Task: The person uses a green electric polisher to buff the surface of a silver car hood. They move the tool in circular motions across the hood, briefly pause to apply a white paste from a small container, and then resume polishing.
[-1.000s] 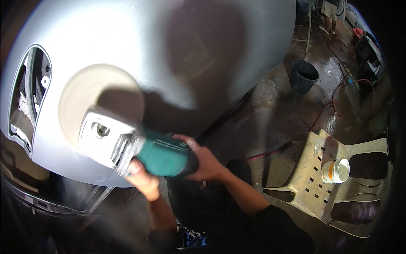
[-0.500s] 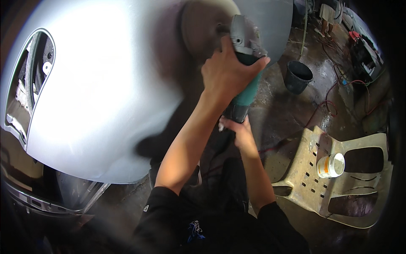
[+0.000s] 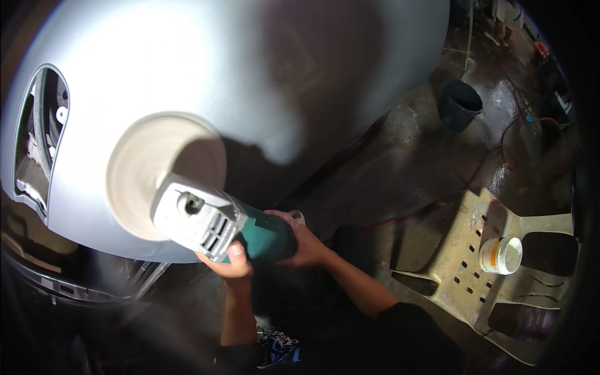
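Note:
A polisher (image 3: 262, 234) with a green body and a silver gear head lies across the middle of the view. Its round, pale pad (image 3: 134, 181) is blurred as if spinning and rests against the lower left of a silver car body panel (image 3: 244, 75). Near the gear head, my left hand (image 3: 228, 265) grips the tool from below, thumb on its side. My right hand (image 3: 303, 240) is wrapped round the rear end of the body. The tool hides most of the left fingers, and its shadow falls on part of the pad.
An oval opening (image 3: 44, 134) in the panel sits at the left. On the right, a worn plastic chair (image 3: 450, 262) carries a white tub (image 3: 500, 256). Beyond it stand a black bucket (image 3: 460, 106) and a red hose (image 3: 500, 150) on wet floor. Another person's legs (image 3: 502, 28) show far off.
Both hands have brought the polisher from the upper middle of the panel down and left, towards me. The tool has turned, so its head now points left. My view has shifted slightly.

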`<act>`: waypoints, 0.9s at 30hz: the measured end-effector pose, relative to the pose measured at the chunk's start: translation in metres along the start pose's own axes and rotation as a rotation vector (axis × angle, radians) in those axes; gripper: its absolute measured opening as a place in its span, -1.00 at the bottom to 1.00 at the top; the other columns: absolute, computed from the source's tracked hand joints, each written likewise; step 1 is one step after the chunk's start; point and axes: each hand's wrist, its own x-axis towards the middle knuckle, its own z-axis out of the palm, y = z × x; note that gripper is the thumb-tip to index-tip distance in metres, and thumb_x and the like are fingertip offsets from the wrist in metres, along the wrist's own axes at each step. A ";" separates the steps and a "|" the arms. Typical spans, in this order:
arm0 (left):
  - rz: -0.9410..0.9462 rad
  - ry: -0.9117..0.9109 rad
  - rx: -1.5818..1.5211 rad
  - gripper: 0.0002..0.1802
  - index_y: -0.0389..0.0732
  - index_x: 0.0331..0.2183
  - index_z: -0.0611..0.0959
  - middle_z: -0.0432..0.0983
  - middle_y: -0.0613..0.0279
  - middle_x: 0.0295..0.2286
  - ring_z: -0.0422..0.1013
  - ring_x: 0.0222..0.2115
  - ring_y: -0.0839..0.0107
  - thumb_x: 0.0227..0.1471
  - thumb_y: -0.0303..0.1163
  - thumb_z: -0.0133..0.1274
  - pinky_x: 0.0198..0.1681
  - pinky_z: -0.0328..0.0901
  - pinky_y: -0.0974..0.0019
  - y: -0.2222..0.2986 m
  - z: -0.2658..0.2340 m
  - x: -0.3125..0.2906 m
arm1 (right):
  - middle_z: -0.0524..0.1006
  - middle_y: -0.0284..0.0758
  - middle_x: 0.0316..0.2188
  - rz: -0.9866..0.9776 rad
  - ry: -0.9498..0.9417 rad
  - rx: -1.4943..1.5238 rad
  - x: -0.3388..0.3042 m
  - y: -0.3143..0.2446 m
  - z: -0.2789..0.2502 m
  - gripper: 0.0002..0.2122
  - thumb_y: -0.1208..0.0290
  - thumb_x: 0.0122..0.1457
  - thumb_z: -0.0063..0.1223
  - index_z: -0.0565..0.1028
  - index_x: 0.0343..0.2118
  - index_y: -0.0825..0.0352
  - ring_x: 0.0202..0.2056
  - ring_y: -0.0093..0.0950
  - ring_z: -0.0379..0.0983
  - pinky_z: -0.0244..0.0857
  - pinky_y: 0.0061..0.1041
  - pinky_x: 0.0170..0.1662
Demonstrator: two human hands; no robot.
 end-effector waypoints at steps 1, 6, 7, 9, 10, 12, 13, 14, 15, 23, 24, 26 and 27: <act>-0.027 -0.002 -0.005 -0.28 -0.45 0.12 0.29 0.38 -0.04 -0.02 0.36 -0.03 0.22 0.04 -0.23 0.09 0.13 0.20 0.15 0.003 0.003 -0.005 | 0.24 -0.19 0.26 -0.011 -0.024 0.016 -0.004 0.012 0.001 -0.02 0.46 -0.20 0.46 0.08 0.32 0.35 0.29 -0.29 0.20 0.06 -0.35 0.32; -0.274 -0.323 0.228 -0.12 -0.35 0.07 0.37 0.47 0.04 -0.11 0.51 -0.15 0.18 -0.20 -0.15 0.40 -0.06 0.39 0.16 0.031 0.077 0.012 | 0.29 -0.22 0.21 0.094 0.333 0.255 -0.045 0.060 -0.016 -0.05 0.48 -0.21 0.49 0.14 0.29 0.34 0.24 -0.33 0.25 0.13 -0.33 0.29; -0.210 -0.380 0.340 -0.12 -0.27 0.01 0.43 0.52 0.05 -0.17 0.55 -0.21 0.08 -0.27 -0.04 0.46 -0.14 0.42 0.11 0.032 0.100 0.020 | 0.31 -0.23 0.19 0.099 0.440 0.310 -0.052 0.065 -0.021 -0.07 0.49 -0.21 0.49 0.15 0.28 0.34 0.22 -0.33 0.27 0.15 -0.33 0.28; -0.249 -0.513 0.347 -0.05 -0.25 -0.03 0.42 0.54 0.03 -0.21 0.55 -0.21 0.01 -0.28 0.20 0.39 -0.16 0.42 0.04 0.040 0.144 0.040 | 0.40 -0.26 0.08 0.117 0.515 0.364 -0.049 0.067 -0.042 -0.18 0.54 -0.17 0.43 0.22 0.22 0.36 0.10 -0.38 0.38 0.27 -0.36 0.17; -0.209 -0.576 0.383 -0.02 -0.26 -0.05 0.41 0.54 0.01 -0.21 0.55 -0.20 -0.01 -0.28 0.31 0.34 -0.18 0.42 0.01 0.038 0.169 0.044 | 0.45 -0.28 0.03 0.125 0.561 0.383 -0.048 0.066 -0.057 -0.23 0.56 -0.14 0.41 0.25 0.19 0.37 0.04 -0.40 0.44 0.32 -0.37 0.11; -0.184 -0.634 0.383 -0.02 -0.27 -0.09 0.40 0.54 -0.09 -0.25 0.55 -0.28 -0.14 -0.29 0.33 0.32 -0.25 0.43 -0.08 0.044 0.207 0.050 | 0.51 -0.31 -0.09 0.041 0.592 0.453 -0.049 0.058 -0.085 -0.33 0.60 -0.13 0.35 0.31 0.12 0.39 -0.09 -0.45 0.50 0.38 -0.41 -0.01; -0.181 -0.665 0.383 -0.03 -0.27 -0.09 0.40 0.54 -0.11 -0.26 0.55 -0.30 -0.15 -0.29 0.33 0.31 -0.25 0.43 -0.09 0.047 0.220 0.054 | 0.54 -0.33 -0.14 -0.006 0.607 0.493 -0.047 0.053 -0.093 -0.38 0.62 -0.12 0.33 0.34 0.08 0.40 -0.16 -0.47 0.53 0.41 -0.43 -0.07; -0.178 -0.691 0.396 -0.03 -0.27 -0.09 0.40 0.54 -0.12 -0.27 0.56 -0.31 -0.16 -0.29 0.34 0.30 -0.26 0.43 -0.09 0.048 0.227 0.059 | 0.55 -0.34 -0.17 0.001 0.610 0.501 -0.041 0.048 -0.095 -0.41 0.62 -0.11 0.32 0.36 0.06 0.40 -0.21 -0.49 0.53 0.41 -0.44 -0.12; -0.175 -0.716 0.408 -0.03 -0.27 -0.09 0.40 0.54 -0.13 -0.28 0.56 -0.33 -0.16 -0.28 0.34 0.30 -0.26 0.43 -0.10 0.049 0.230 0.064 | 0.56 -0.35 -0.20 0.008 0.611 0.508 -0.035 0.040 -0.096 -0.44 0.62 -0.10 0.31 0.38 0.04 0.40 -0.25 -0.51 0.53 0.41 -0.45 -0.16; -0.167 -0.511 0.373 -0.07 -0.28 -0.06 0.39 0.57 -0.12 -0.27 0.56 -0.29 -0.12 -0.27 0.19 0.40 -0.21 0.43 -0.04 0.055 0.142 0.057 | 0.38 -0.25 0.10 0.096 0.470 0.432 -0.039 0.061 -0.034 -0.17 0.59 -0.14 0.37 0.15 0.24 0.39 0.11 -0.40 0.36 0.24 -0.37 0.18; -0.184 -0.478 0.392 -0.04 -0.30 -0.01 0.38 0.57 -0.15 -0.25 0.55 -0.25 -0.14 -0.28 0.09 0.45 -0.21 0.42 -0.04 0.055 0.118 0.056 | 0.35 -0.25 0.14 0.134 0.408 0.360 -0.038 0.058 -0.023 -0.12 0.57 -0.15 0.39 0.10 0.27 0.38 0.15 -0.38 0.32 0.18 -0.36 0.23; -0.076 -0.338 0.305 -0.14 -0.34 0.09 0.35 0.57 -0.04 -0.20 0.56 -0.21 0.09 -0.20 -0.29 0.41 -0.09 0.40 0.13 0.046 0.071 0.043 | 0.33 -0.24 0.17 0.111 0.293 0.241 -0.026 0.044 -0.004 -0.05 0.55 -0.17 0.42 0.05 0.31 0.34 0.20 -0.37 0.27 0.12 -0.36 0.28; -0.089 -0.228 0.135 -0.26 -0.39 0.08 0.37 0.55 0.02 -0.21 0.50 -0.18 0.22 -0.12 -0.38 0.29 -0.02 0.35 0.20 0.030 0.048 0.030 | 0.34 -0.24 0.16 0.051 0.234 0.197 -0.019 0.031 0.005 -0.03 0.54 -0.19 0.43 0.05 0.33 0.32 0.20 -0.37 0.27 0.12 -0.36 0.28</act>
